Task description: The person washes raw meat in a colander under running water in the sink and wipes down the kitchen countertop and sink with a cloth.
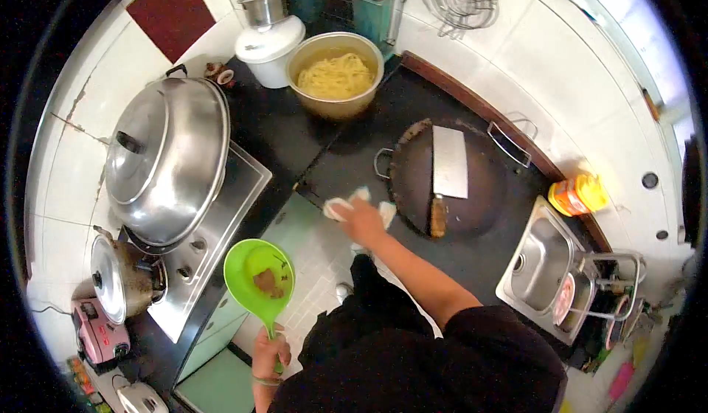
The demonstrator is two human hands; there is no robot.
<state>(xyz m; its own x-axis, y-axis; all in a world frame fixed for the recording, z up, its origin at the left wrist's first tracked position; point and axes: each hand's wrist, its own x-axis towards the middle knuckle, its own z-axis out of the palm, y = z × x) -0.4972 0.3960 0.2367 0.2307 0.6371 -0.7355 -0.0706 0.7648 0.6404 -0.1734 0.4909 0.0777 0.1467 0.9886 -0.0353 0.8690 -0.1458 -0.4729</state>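
Observation:
My left hand (271, 352) is closed around the handle of a green plastic ladle (237, 284), held out beside the stove counter. Some brown pieces (267, 283) lie in its bowl. At the edge of the black counter, my right hand (360, 223) grips a pale cloth (361, 195), partly bunched under the fingers. Right of that hand is a dark round board (413, 164) with metal handles. A cleaver (450, 164) lies flat on it, its wooden handle pointing towards me.
A pot of noodles (335, 108) stands at the back beside a white lidded container (270, 51). On the left, a large lidded wok (166, 166) and a smaller pot (110, 280) sit on the gas stove (214, 247). A sink (542, 254) and yellow jar (577, 195) are right.

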